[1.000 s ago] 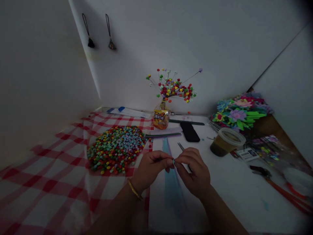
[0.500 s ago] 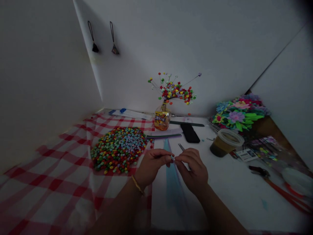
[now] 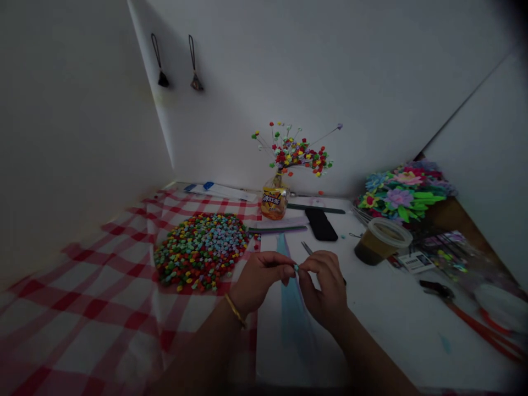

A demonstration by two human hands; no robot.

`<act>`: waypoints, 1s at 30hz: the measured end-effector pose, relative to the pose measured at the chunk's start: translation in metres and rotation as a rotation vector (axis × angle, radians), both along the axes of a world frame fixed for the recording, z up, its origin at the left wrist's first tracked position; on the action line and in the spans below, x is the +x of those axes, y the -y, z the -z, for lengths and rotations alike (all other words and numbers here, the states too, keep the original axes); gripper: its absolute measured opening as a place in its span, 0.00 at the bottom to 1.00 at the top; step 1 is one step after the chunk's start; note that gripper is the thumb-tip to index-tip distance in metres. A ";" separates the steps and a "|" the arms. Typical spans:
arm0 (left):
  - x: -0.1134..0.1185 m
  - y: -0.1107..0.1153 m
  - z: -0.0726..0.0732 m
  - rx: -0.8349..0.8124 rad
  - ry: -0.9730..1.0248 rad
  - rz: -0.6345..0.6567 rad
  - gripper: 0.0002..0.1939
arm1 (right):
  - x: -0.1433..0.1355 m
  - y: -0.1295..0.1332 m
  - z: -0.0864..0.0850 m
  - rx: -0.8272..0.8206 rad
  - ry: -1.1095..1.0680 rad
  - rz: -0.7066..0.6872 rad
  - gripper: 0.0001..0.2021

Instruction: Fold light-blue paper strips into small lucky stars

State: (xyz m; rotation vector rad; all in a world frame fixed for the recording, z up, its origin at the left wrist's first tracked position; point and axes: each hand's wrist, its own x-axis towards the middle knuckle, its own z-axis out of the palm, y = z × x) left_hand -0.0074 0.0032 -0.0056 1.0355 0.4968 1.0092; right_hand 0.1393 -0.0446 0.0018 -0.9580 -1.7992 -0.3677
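Fingertip to fingertip, my left hand [image 3: 264, 278] and my right hand [image 3: 325, 286] meet over the table. Between them is a tiny light-blue paper star [image 3: 296, 268], pinched from both sides; the fingers partly cover it. Beneath my hands lie long light-blue paper strips [image 3: 291, 308]. A pointed metal tool, perhaps scissors [image 3: 306, 248], pokes out from behind my right hand, which hides most of it. Left of my hands, a large heap of multicoloured folded paper stars [image 3: 202, 247] rests on the red-and-white checked cloth [image 3: 99, 297].
Behind my hands stand a bottle [image 3: 273, 201] of stars on stems and a black phone [image 3: 320, 224]. To the right are a lidded plastic tub [image 3: 381, 242], fuzzy craft flowers [image 3: 404, 192] and orange-handled pliers [image 3: 474, 316]. More strips [image 3: 280, 225] lie near the bottle.
Both hands stay pinched together at the star, shifting slightly right with small finger movements. The view has tilted a little; the objects on the table look unmoved.
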 end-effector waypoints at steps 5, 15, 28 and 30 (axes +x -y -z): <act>0.001 0.001 0.000 0.000 0.035 -0.048 0.08 | -0.003 0.000 -0.001 0.006 -0.031 -0.017 0.06; -0.005 0.002 -0.008 0.048 -0.086 0.008 0.07 | 0.008 -0.004 -0.001 -0.086 -0.055 -0.187 0.08; 0.000 0.000 0.000 0.006 0.001 0.016 0.09 | 0.001 -0.003 0.007 -0.034 -0.085 -0.093 0.08; -0.002 -0.001 0.000 0.001 -0.015 0.042 0.10 | 0.004 -0.004 0.008 -0.083 -0.127 -0.155 0.09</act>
